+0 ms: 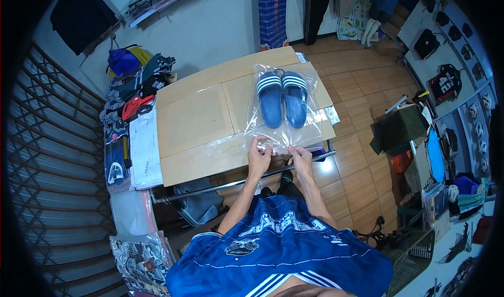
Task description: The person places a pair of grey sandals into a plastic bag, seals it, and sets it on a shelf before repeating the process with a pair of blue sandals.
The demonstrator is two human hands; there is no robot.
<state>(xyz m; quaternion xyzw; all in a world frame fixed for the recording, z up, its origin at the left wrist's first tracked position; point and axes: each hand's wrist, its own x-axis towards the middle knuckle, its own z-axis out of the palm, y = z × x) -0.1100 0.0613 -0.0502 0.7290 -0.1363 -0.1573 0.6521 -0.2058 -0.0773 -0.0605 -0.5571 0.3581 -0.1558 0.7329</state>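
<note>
A pair of blue slide sandals [271, 102] with white stripes lies side by side inside a clear plastic bag [252, 119] on a cardboard sheet [194, 116]. The bag's opening edge faces me. At that edge, my left hand [259, 155] pinches the plastic on the left. My right hand [299, 160] grips the same edge a little to the right, fingers closed on it. Both hands are near the front edge of the cardboard, with the sandals just beyond them.
Folded papers or packets [144, 155], a red tape dispenser [137, 108] and piled clothes [152, 71] line the left side. A metal rail [231, 184] runs along the near edge. Tiled floor [362, 108] lies to the right, with a green crate [415, 257] at lower right.
</note>
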